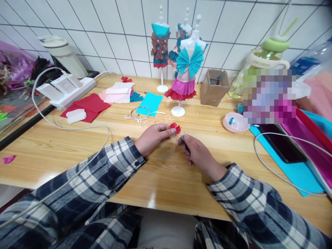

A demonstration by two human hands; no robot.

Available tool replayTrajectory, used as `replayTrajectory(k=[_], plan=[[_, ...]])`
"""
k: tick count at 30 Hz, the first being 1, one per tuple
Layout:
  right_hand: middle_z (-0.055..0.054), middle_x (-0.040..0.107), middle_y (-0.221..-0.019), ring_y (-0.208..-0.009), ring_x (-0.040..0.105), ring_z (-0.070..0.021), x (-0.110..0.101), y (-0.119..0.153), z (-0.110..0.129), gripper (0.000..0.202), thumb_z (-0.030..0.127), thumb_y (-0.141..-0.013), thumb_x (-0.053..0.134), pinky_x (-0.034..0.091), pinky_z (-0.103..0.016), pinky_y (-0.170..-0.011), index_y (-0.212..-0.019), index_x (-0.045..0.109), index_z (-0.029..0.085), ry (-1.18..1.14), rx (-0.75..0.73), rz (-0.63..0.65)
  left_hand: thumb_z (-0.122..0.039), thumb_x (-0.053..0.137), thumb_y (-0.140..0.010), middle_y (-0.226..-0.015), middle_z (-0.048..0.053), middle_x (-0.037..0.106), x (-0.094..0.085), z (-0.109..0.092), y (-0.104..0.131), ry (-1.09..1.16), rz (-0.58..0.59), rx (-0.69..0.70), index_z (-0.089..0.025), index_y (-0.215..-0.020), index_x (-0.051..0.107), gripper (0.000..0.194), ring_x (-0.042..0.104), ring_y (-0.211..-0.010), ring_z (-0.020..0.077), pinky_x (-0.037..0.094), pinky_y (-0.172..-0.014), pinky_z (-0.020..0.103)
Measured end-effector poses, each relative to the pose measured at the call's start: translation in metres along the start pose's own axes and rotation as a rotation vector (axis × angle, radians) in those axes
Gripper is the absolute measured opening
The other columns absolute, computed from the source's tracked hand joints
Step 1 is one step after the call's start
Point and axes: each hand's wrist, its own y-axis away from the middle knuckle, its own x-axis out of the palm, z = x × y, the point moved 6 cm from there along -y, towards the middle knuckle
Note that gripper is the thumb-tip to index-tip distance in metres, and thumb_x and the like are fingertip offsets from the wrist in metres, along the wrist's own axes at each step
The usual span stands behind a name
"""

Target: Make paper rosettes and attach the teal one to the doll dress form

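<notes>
Between the thumb and fingers of my left hand [154,136] is a small red pleated paper piece [174,128], fanned out like a flower. My right hand [198,154] is closed around a small dark-handled tool [185,144] with a short metal tip, perhaps small scissors; most of it is hidden by my fingers. The tip points at the red piece from a little to its right, apart from it. Tiny red scraps lie on the table under both hands. Behind them stands a white mini dress form [195,40] with a turquoise pleated bow and a pink and red skirt.
Two more dressed forms [160,45] stand by the tiled wall. Red paper [93,105], turquoise paper [150,102] and coiled ribbon lie at the back. A cardboard box [214,90], pink bowl [236,123] and phone [284,145] are right; a power strip [75,93] and cable are left.
</notes>
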Motion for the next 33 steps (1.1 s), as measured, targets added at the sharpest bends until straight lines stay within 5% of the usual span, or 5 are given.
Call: replayTrajectory(k=[14,33], plan=[[0.005,0.042,-0.058,-0.040,0.038,-0.0107,0.0069,-0.0015,-0.0058,0.048,0.068,-0.089,0.033,0.034,-0.023,-0.035,-0.085,0.049,0.023,0.015,0.015,0.011,-0.037,0.081,-0.068,-0.086,0.003,0.072,0.0006,-0.0042,-0.0008,0.032,-0.025,0.044,-0.017,-0.081,0.075,0.025,0.059,-0.078,0.0146,0.041,-0.080,0.030],[0.006,0.041,-0.055,-0.042,0.038,-0.0110,0.0078,-0.0031,-0.0017,0.038,0.054,-0.096,0.030,0.033,-0.024,-0.041,-0.077,0.044,0.024,0.090,-0.012,0.026,-0.036,0.080,-0.069,-0.085,0.004,0.070,0.0000,-0.0029,-0.0011,0.021,-0.019,0.033,-0.014,-0.081,0.073,0.026,0.060,-0.080,0.0149,0.042,-0.084,0.032]])
